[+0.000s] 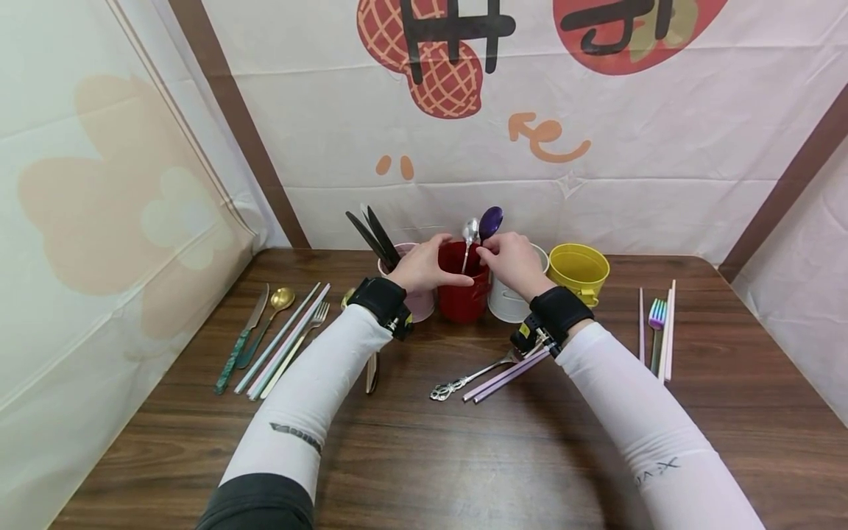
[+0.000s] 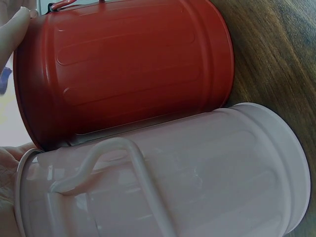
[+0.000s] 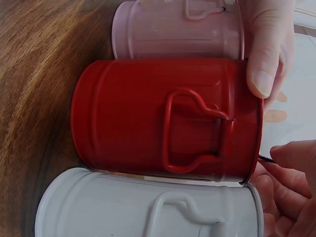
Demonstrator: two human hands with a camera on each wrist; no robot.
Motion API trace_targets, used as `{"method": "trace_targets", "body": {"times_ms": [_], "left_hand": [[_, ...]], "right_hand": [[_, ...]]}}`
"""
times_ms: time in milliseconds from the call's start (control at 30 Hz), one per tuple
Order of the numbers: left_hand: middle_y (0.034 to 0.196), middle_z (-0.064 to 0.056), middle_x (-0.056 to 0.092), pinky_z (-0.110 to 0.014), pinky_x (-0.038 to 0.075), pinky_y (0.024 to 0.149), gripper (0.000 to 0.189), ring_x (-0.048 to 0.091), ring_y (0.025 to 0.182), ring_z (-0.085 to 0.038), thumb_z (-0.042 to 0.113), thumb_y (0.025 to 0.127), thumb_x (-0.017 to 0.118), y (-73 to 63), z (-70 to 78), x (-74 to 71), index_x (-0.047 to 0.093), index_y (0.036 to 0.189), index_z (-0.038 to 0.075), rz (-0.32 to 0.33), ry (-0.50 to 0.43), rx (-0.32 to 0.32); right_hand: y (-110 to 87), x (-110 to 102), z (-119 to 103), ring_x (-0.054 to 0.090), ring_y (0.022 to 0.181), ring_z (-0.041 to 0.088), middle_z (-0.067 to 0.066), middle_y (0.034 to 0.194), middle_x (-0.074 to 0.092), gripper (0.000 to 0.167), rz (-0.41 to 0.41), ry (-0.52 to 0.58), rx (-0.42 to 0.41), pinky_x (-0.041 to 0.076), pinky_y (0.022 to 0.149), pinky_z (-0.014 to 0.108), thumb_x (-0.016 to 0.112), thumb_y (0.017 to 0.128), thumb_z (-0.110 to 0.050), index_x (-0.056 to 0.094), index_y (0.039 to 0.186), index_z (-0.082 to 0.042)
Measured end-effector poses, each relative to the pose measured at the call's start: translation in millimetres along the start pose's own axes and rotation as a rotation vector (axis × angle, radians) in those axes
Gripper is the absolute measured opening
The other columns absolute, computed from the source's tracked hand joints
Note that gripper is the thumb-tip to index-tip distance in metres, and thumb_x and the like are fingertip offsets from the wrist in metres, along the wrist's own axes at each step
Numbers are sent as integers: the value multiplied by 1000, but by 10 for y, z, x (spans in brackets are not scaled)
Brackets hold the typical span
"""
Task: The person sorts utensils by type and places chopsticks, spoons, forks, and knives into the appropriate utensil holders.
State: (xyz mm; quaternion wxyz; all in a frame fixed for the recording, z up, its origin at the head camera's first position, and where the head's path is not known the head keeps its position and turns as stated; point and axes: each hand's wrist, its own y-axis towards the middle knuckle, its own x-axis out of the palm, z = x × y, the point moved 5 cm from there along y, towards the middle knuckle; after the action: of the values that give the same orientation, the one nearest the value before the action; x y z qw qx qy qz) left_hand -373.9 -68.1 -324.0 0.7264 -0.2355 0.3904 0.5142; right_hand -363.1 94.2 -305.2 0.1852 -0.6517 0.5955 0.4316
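Note:
My left hand (image 1: 424,266) holds the rim of a small red metal bucket (image 1: 461,305), its thumb (image 3: 262,81) against the outside near the top. A silver spoon (image 1: 470,232) stands bowl-up in that bucket. Over the bucket's right rim, my right hand (image 1: 515,263) pinches a purple spoon (image 1: 490,222) by its stem, bowl up; the fingertips partly hide the stem. A pink bucket (image 2: 197,173) stands beside the red one on the left, with black-handled utensils (image 1: 377,235) leaning out of it. On the other side stands a white bucket (image 3: 123,207), partly behind my right hand.
A yellow bucket (image 1: 579,269) is at the right end of the row. Left on the table lie a knife (image 1: 241,346), a gold spoon (image 1: 281,299), chopsticks and a fork. An ornate silver utensil (image 1: 473,377) and purple chopsticks lie in front; a rainbow fork (image 1: 657,315) lies right between chopsticks.

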Motion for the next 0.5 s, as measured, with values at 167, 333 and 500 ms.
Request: {"method": "trace_targets", "body": {"times_ms": [167,333,500], "left_hand": [[137,-14,53,-42,43,100,98,52,122,-25,50,74,81,3,-3,10,33,148,7,2,6,7],[136,-14,54,-42,44,100,97,53,121,-26,51,74,81,6,4,6,34,147,7,3,8,14],[136,-14,54,-43,43,100,96,52,122,-26,50,75,81,-1,2,0,34,147,7,1,3,17]], "right_hand": [[-15,-13,2,58,71,20,8,81,72,24,12,20,4,43,60,31,58,97,-20,75,96,-3],[-23,-21,13,59,74,22,9,83,72,25,10,40,22,47,65,33,57,98,-21,75,100,-3],[-22,-45,14,62,80,22,8,83,72,26,5,47,9,49,70,35,57,98,-20,74,103,-2]]}}
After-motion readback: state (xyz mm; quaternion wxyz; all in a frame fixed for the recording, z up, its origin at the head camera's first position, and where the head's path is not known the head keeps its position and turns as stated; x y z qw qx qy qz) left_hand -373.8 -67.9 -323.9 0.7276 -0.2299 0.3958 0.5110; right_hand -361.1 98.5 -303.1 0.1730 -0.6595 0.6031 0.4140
